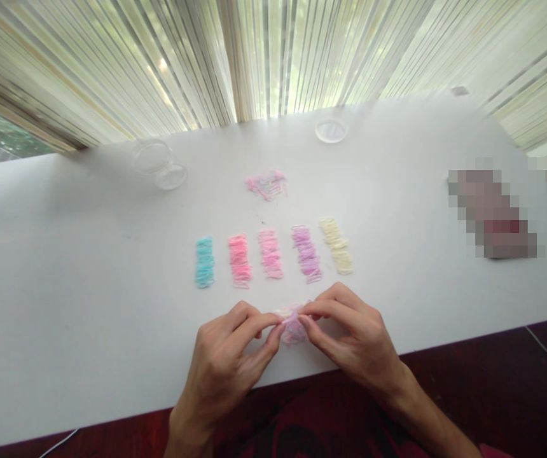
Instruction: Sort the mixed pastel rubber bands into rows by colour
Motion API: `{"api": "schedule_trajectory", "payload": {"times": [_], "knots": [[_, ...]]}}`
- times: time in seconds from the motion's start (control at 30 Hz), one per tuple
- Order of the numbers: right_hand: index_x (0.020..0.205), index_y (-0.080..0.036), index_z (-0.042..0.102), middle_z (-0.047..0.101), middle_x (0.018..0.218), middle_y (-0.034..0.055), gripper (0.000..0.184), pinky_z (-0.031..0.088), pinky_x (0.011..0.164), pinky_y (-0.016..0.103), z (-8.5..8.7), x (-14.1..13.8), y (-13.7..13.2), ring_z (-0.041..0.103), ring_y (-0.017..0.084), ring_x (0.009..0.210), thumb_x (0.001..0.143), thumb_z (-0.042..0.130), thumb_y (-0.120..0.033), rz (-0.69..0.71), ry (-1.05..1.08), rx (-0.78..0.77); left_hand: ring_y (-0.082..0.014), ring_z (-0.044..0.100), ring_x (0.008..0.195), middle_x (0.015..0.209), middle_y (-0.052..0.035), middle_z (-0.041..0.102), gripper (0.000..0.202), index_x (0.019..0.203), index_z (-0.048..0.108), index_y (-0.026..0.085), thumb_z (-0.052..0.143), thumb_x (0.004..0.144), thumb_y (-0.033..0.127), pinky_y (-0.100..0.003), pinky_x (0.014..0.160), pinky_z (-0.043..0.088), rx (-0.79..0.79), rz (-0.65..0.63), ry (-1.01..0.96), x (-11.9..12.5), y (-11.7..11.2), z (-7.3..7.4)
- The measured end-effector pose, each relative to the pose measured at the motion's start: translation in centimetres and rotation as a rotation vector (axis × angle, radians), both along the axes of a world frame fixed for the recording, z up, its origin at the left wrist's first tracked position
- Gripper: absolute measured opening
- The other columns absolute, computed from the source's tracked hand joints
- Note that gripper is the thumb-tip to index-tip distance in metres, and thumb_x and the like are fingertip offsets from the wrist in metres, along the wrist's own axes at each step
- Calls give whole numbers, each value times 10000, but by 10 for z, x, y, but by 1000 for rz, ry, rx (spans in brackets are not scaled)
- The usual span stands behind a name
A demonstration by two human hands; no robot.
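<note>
Near the table's front edge, my left hand (230, 350) and my right hand (357, 334) face each other, thumbs pinched against index fingers. Between the fingertips is a thin pale lilac strand, gripped from both sides. Just below it sits a small tangle of mixed pastel strands (294, 332), partly covered by the fingers. Beyond the hands lie neat rows of short thread-like pieces: turquoise strands (205, 262), coral pink strands (240, 261), light pink strands (271, 254), purple strands (306, 254) and cream strands (336, 246). Farther back is a loose pink-and-white heap of strands (268, 184).
At the back left of the white table (87, 286) stand clear plastic containers (153, 159). A clear round lid or dish (331, 131) lies at the back. A blurred-out flat object (493, 213) rests on the right. Striped string curtains (273, 57) hang behind the table.
</note>
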State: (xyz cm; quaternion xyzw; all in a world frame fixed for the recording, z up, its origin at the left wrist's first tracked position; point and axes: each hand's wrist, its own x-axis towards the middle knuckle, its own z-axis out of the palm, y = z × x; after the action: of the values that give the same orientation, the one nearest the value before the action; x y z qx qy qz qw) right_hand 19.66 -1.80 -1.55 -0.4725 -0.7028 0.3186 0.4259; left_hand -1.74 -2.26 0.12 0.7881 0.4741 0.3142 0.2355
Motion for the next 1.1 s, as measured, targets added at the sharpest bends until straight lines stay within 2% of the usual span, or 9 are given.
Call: {"api": "schedule_trajectory", "payload": {"times": [0.23,0.43,0.73,1.1], "knots": [[950,-170,734,668,816,33,67,551,678,260,1,6,4,644,150,752,914,712,-118,-17,-38,42,-93,591,674,792,23,597,139,1036,711,219,703,924,136,-208,623,470,-10,0,-13,4,5,-3],[950,-165,722,682,817,48,80,551,719,295,1,22,21,645,172,773,934,683,-97,-156,-217,181,-95,602,672,811,16,616,130,1044,712,215,719,921,175,-211,622,484,-6,2,-8,6,9,-9],[940,-176,714,667,813,52,81,548,732,333,-5,22,30,634,203,780,957,652,-128,-163,-396,222,-102,617,675,805,8,630,84,1016,716,216,681,948,181,-216,628,503,-7,9,-1,6,10,-12],[973,-215,712,661,815,42,119,555,718,355,-4,21,25,629,206,776,944,640,-126,-223,-376,235,-97,610,671,797,13,618,91,1014,714,212,684,944,162,-210,620,491,-21,4,4,6,10,-11]]}}
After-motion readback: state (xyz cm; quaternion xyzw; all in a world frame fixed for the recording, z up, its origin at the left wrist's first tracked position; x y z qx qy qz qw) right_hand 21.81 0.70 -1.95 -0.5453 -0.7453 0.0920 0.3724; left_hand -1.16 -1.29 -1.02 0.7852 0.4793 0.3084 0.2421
